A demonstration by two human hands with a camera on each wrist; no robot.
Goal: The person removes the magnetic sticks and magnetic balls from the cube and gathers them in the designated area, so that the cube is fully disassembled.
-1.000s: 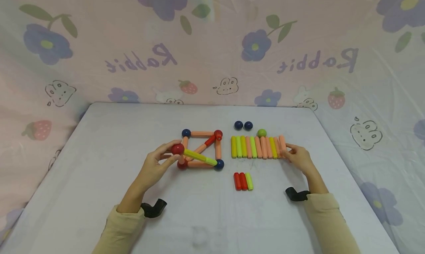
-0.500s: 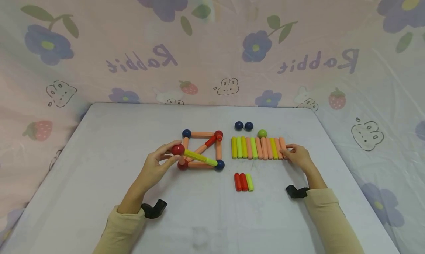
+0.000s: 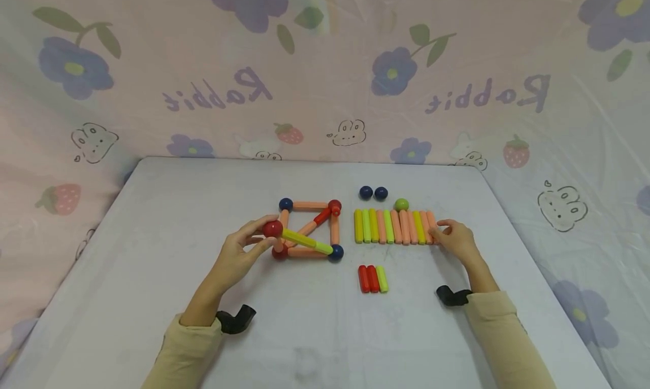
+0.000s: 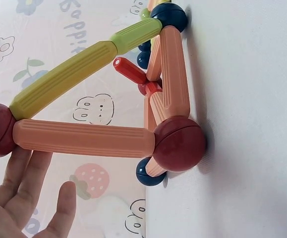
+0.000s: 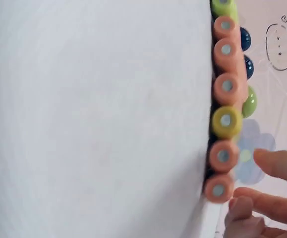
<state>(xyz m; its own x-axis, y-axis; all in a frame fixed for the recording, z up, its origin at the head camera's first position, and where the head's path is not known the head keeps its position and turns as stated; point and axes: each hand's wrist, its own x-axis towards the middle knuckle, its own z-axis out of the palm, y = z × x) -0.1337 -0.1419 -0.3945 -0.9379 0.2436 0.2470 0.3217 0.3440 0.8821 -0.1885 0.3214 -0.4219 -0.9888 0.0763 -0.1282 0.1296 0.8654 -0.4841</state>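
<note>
My left hand (image 3: pixel 238 259) holds a red ball (image 3: pixel 272 228) between fingers and thumb, at the raised corner of a magnetic stick-and-ball frame. From that ball a yellow stick (image 4: pixel 64 79) joined to a lime one slopes down to a dark blue ball (image 3: pixel 336 252). An orange stick (image 4: pixel 84 138) links it to a lower red ball (image 4: pixel 180 144). The frame's base is a square of orange sticks with a diagonal. My right hand (image 3: pixel 457 241) is at the right end of a row of magnetic sticks, fingertips at the last orange stick (image 5: pixel 218 188), index and thumb spread apart.
Two dark blue balls (image 3: pixel 373 193) and a green ball (image 3: pixel 402 204) lie behind the row. Two short red sticks (image 3: pixel 368 279) and a short lime stick (image 3: pixel 382 279) lie in front of it. A patterned curtain (image 3: pixel 325 84) hangs behind the white table (image 3: pixel 203 191).
The last orange stick, tilted in my right hand a second ago, now lies flat against the row's end. My left hand and the frame stay put.
</note>
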